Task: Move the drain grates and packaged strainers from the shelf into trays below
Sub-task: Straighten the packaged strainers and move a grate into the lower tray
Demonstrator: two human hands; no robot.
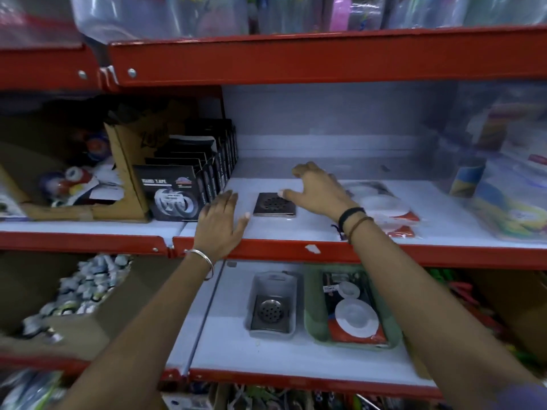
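Observation:
A square metal drain grate (273,205) lies flat on the white middle shelf (310,229). My right hand (318,189) hovers over its right edge with fingers spread, the thumb tip at the grate's top. My left hand (220,224) rests open at the shelf's front edge, left of the grate. Packaged strainers (387,207), white discs on red cards, lie to the right, partly hidden by my right wrist. On the shelf below, a grey tray (273,279) holds another drain grate (270,312). A green tray (312,309) beside it holds a packaged strainer (353,315).
Black boxes of tape (174,193) stand in a row left of my left hand, next to a cardboard box (124,161). Clear plastic bags (509,184) fill the shelf's right end. Red shelf rails (296,253) run across the front. A carton of small tubes (85,294) sits lower left.

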